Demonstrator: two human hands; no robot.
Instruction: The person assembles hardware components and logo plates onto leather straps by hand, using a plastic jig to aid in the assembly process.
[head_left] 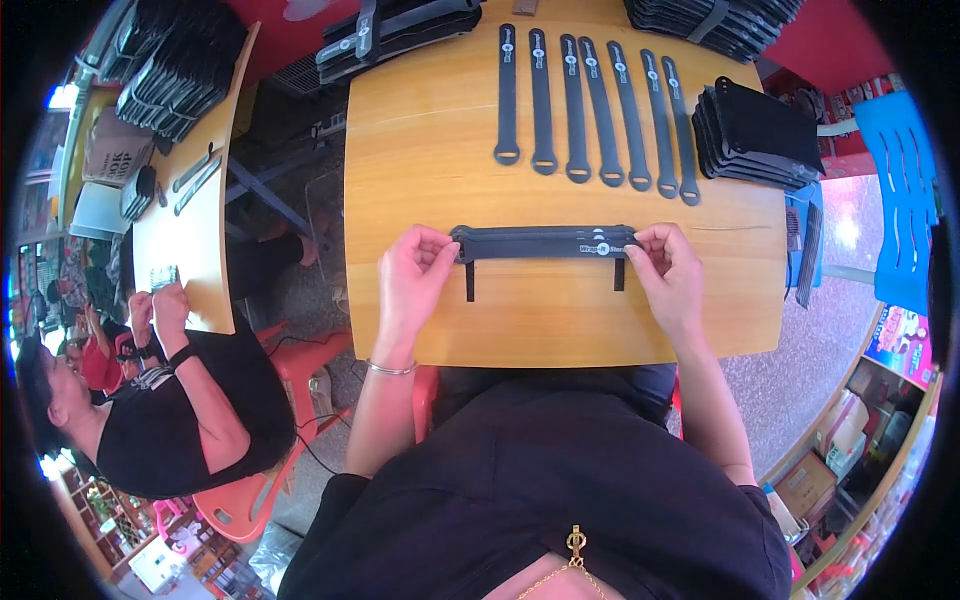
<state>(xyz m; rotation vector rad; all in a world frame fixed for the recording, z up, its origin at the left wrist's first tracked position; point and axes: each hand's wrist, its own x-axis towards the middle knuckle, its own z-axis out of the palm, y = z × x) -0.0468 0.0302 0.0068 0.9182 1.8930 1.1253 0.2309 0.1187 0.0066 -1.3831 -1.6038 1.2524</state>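
Note:
A small stack of dark grey straps (pixel 530 244) with white print lies crosswise near the table's front, held at both ends. My left hand (pixel 418 262) pinches the stack's left end between thumb and fingers. At the opposite end, my right hand (pixel 668 268) grips it the same way. Two short black strips (pixel 470 282) stick out from under the stack toward me, one near each end. Beyond it, several single grey straps (pixel 541 100) with slotted rounded ends lie side by side, pointing away from me.
On the wooden table (pixel 420 180), a black strap pile (pixel 765 130) sits at right and more bundles (pixel 400 35) at the far edge. To the left, a co-worker (pixel 190 410) sits at another table (pixel 215 240) with bundled straps (pixel 180 70). A blue plastic chair (pixel 895 170) stands at right.

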